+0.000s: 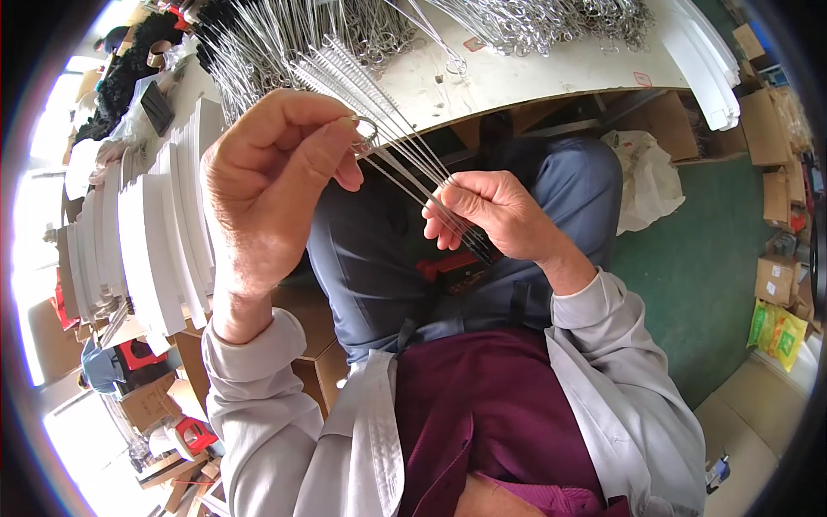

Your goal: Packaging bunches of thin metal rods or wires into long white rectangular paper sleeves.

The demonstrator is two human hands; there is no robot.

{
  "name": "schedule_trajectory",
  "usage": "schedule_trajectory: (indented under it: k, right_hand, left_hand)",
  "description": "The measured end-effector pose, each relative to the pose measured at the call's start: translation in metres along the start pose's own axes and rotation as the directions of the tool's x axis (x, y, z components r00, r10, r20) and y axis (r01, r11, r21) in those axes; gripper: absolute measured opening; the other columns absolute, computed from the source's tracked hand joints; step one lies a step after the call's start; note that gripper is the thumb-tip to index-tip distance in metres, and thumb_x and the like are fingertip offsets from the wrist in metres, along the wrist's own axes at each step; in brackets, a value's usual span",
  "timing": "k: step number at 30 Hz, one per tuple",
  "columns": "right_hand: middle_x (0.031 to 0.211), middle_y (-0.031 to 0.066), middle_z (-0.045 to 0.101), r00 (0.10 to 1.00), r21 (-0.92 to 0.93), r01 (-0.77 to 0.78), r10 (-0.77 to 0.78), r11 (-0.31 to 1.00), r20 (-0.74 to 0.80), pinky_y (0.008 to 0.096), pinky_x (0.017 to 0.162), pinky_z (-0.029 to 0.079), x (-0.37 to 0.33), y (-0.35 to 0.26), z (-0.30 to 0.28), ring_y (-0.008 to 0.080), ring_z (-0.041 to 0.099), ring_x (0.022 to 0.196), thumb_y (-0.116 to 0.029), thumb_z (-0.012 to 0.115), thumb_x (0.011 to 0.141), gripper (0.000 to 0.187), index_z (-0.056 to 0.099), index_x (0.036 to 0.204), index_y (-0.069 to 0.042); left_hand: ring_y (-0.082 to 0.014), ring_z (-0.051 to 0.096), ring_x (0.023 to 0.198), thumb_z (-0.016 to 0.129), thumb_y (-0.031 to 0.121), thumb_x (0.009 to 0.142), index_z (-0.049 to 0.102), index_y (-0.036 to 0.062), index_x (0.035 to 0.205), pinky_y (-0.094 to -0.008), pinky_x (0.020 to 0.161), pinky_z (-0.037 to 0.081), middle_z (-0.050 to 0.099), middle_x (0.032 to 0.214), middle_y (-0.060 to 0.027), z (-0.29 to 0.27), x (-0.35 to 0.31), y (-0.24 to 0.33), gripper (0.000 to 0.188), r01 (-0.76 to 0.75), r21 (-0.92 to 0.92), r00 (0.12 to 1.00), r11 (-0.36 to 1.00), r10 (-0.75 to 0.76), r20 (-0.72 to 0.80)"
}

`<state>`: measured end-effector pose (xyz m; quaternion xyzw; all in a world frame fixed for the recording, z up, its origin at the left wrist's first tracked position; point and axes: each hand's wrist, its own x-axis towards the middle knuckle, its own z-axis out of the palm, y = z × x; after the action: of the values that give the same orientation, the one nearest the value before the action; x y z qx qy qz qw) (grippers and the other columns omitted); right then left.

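Observation:
Between the thumb and fingers of my left hand point(271, 177) is a small metal ring point(372, 126), pinched at its edge. Below it, other loops of wire are partly hidden by the fingertips. My right hand point(495, 207) is closed around a fanned bundle of thin wire brushes point(405, 129), held slantwise above my lap. Pale bristles cover the upper ends of several brushes, while dark tips stick out below the right fingers. The ring is close beside the bundle; whether any brush is threaded on it, I cannot tell.
On the white table point(551, 82) ahead lie a large heap of wire brushes point(267, 43) and a pile of looped wire pieces point(534, 26). Long white strips point(699, 73) overhang its right end. White stacked panels point(155, 233) stand at left, a plastic bag point(642, 181) and cartons point(775, 280) at right.

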<state>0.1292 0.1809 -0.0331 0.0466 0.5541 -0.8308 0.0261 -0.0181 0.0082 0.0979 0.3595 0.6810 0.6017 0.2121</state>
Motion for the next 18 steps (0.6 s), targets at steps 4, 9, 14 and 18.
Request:
schedule_trajectory:
  k: [4,9,14,18]
  right_hand:
    - [0.087,0.0108,0.073,1.0,-0.014,-0.001,0.001,1.0,-0.005,0.0288,0.069,0.059,0.0,0.003,0.001,0.015,0.07,0.074,-0.029,0.052,0.11,0.037,0.068,0.1,0.003]
    - [0.086,0.0104,0.073,1.0,-0.019,-0.011,0.011,1.0,0.015,0.0286,0.069,0.059,-0.001,0.004,0.002,0.0145,0.069,0.073,-0.029,0.052,0.11,0.037,0.068,0.1,0.003]
    - [0.086,0.0102,0.073,1.0,-0.036,-0.013,0.013,0.999,0.022,0.0286,0.069,0.059,-0.001,0.003,0.004,0.0147,0.07,0.073,-0.029,0.052,0.109,0.037,0.068,0.1,0.003]
    - [0.084,0.01,0.072,1.0,0.009,-0.029,0.029,1.0,0.004,0.0287,0.069,0.057,0.001,0.002,0.006,0.0137,0.068,0.071,-0.027,0.054,0.109,0.036,0.069,0.1,0.004]
  left_hand:
    - [-0.0125,0.065,0.074,0.064,0.001,0.099,0.067,-0.0054,0.107,-0.026,0.069,0.054,0.07,0.089,-0.009,-0.004,0.003,-0.004,0.011,-0.021,-0.032,0.999,0.999,0.02,-0.028]
    - [-0.0142,0.067,0.072,0.063,0.004,0.101,0.067,-0.0052,0.109,-0.027,0.069,0.057,0.071,0.089,-0.0105,-0.018,0.006,-0.012,0.013,-0.034,-0.013,0.997,0.999,0.033,-0.066]
    - [-0.0153,0.069,0.072,0.061,0.006,0.102,0.066,-0.0051,0.108,-0.0281,0.069,0.059,0.071,0.089,-0.0114,-0.025,0.006,-0.014,0.014,-0.013,-0.046,0.998,0.999,0.011,-0.062]
    - [-0.0157,0.07,0.071,0.061,0.007,0.102,0.066,-0.0054,0.107,-0.0286,0.068,0.059,0.071,0.09,-0.0117,-0.019,0.007,-0.01,0.014,-0.017,-0.063,0.997,0.998,0.013,-0.073]
